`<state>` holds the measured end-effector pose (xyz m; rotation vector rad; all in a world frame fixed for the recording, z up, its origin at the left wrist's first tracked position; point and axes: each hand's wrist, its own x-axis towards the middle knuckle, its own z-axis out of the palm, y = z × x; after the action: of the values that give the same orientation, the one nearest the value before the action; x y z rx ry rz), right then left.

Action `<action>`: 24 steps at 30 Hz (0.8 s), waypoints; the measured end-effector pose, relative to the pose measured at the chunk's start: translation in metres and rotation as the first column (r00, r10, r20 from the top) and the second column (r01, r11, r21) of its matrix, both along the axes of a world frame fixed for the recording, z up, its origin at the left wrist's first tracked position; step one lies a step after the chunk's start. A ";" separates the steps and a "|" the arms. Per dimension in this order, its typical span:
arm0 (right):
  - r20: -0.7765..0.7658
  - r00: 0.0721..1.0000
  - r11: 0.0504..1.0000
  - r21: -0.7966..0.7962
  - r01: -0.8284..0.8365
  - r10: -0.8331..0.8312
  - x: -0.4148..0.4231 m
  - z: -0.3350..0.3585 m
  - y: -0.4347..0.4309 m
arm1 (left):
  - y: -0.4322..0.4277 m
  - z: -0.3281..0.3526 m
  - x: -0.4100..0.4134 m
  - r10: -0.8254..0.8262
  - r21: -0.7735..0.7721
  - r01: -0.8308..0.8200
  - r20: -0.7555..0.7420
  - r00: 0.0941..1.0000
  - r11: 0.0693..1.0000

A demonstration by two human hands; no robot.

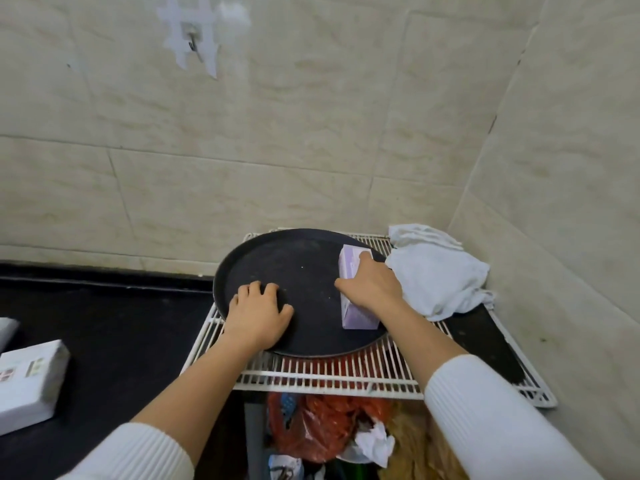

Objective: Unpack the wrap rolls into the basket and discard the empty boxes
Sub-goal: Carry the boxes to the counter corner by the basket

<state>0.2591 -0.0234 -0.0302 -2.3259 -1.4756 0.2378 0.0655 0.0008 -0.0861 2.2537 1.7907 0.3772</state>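
Hands first: my right hand (372,284) is wrapped over the top of a lilac wrap-roll box (356,315), thumb on its near side, gripping it. My left hand (258,315) lies palm-down with fingers loosely curled on the round black tray (294,261), holding nothing. The box stands on the tray's right part. The tray sits on a white wire rack (329,375), a crumpled white cloth (438,275) just beside the box. Bags fill a bin (325,431) below. Two white boxes (29,382) lie well apart on the dark worktop (121,341).
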 end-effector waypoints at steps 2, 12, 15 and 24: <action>-0.020 1.000 1.000 0.006 -0.017 0.017 -0.003 0.002 0.002 | 0.000 0.002 0.001 -0.003 -0.014 0.003 -0.009 1.000 1.000; -0.124 0.950 0.946 0.191 -0.262 0.288 -0.096 0.023 0.036 | 0.001 0.020 -0.079 0.082 0.120 -0.128 0.326 0.942 0.985; -0.128 0.905 0.898 0.240 -0.369 0.406 -0.152 0.028 0.052 | 0.004 0.018 -0.132 0.202 0.163 -0.270 0.346 0.916 0.949; -0.220 0.807 0.836 0.172 -0.520 0.547 -0.338 -0.026 0.067 | -0.005 -0.034 -0.307 0.463 0.082 -0.524 0.366 0.807 0.848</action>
<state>-0.0794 0.0433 -0.0558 -1.6647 -1.9177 0.5784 -0.2412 -0.0042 -0.1202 1.6396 2.1975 0.9917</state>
